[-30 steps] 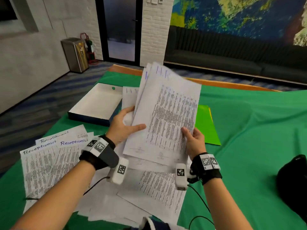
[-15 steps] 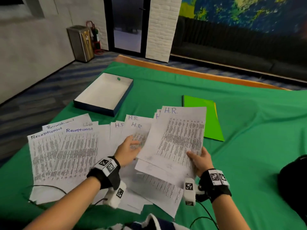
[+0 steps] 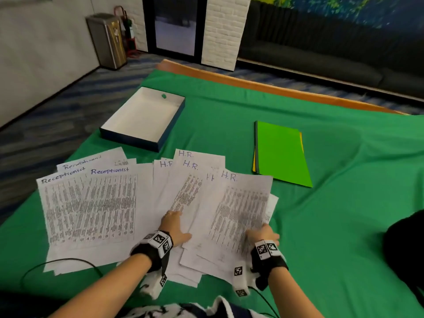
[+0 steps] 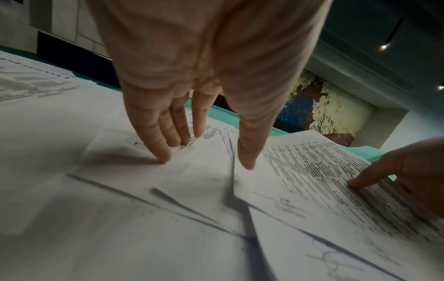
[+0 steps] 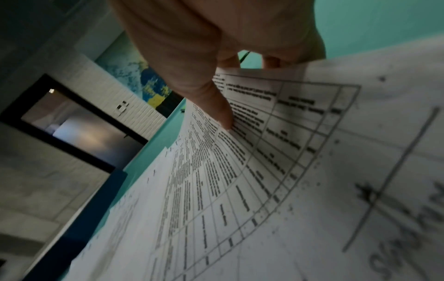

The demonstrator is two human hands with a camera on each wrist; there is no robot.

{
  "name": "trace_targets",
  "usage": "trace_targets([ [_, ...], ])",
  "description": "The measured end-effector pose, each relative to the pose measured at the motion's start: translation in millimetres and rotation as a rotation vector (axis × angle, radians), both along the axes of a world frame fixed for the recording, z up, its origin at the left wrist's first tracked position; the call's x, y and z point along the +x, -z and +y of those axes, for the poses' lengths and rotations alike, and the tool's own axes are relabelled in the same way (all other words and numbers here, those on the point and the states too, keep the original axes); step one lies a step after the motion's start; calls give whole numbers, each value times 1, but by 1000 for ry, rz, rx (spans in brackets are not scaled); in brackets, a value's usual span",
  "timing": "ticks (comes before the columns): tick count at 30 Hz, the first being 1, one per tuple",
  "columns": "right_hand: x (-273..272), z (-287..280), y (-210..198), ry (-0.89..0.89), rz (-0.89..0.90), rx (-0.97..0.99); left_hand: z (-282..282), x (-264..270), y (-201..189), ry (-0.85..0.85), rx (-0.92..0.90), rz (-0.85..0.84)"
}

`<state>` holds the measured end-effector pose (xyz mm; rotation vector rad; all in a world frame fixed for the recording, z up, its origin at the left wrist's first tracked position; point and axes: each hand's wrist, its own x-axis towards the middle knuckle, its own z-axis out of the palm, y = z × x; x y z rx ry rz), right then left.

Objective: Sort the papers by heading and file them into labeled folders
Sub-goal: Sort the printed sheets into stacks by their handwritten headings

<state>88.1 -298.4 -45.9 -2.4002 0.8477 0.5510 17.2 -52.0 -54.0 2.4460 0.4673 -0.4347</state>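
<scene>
Sheets headed "Receptionist" point(image 3: 91, 203) lie fanned at the left of the green table. Sheets headed "H.R." point(image 3: 190, 180) are spread beside them in the middle. My left hand point(image 3: 175, 226) rests flat on the H.R. sheets, its fingers point(image 4: 163, 150) straight and pressing the paper down. My right hand point(image 3: 263, 232) pinches the lower right edge of the top H.R. sheet point(image 3: 243, 207); the thumb point(image 5: 223, 114) lies on the printed table and the fingers are under the paper. A green folder point(image 3: 282, 154) lies shut to the right, on top of a yellow one.
An open white box with dark blue sides point(image 3: 142, 118) stands beyond the papers at the back left. A black object point(image 3: 403, 244) sits at the table's right edge. Cables trail from both wrists near the front edge. Green cloth point(image 3: 344, 214) lies bare around the folder.
The H.R. stack, held up in both hands a second ago, has come down onto the table. My left hand has let go and now presses flat on the spread sheets.
</scene>
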Motion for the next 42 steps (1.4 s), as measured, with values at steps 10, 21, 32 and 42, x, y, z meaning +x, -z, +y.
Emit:
trace_targets([
  [10,18,-7,-7,42,72,0,-17,-12,6,-49,-21,0],
  [21,28,-31,-11,-199,-62,395,-72,-17,-8,-291,22,32],
  [32,46,-27,-69,-325,-693,552,-52,-28,-23,-580,-108,-186],
  [42,57,-1,-83,-439,-802,510,5,-65,-5,-508,245,192],
])
